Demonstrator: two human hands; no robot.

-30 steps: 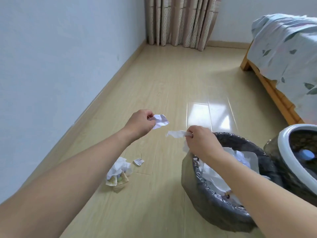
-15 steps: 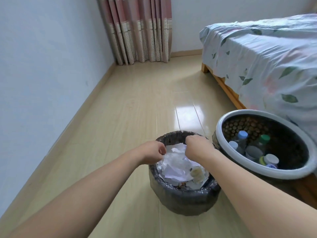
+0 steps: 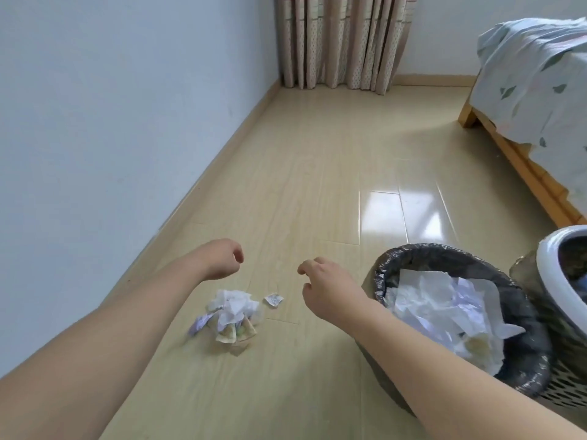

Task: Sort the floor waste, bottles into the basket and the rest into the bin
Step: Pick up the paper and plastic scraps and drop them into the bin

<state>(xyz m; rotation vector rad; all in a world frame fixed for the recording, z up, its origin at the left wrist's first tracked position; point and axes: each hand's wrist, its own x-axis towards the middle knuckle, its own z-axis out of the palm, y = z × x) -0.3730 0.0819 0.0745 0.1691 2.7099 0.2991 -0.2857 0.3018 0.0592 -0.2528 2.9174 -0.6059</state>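
A crumpled heap of white paper and wrappers [image 3: 230, 315] lies on the wooden floor, with a small torn scrap [image 3: 273, 300] just to its right. My left hand [image 3: 220, 258] hovers above and behind the heap, fingers curled, holding nothing. My right hand [image 3: 327, 287] hangs to the right of the scrap, fingers loosely apart and empty. The bin [image 3: 422, 252], lined with a black bag, stands at the right and holds white crumpled paper. The white-rimmed basket [image 3: 549, 265] is cut off at the right edge; its contents are hidden.
A white wall with a skirting board [image 3: 222, 160] runs along the left. A bed with a leaf-print sheet [image 3: 533, 81] and a wooden frame stands at the right. Curtains [image 3: 340, 42] hang at the far end.
Both hands held paper scraps, brought them over the bin and let them go. They now hang empty over the floor waste to the left of the bin.
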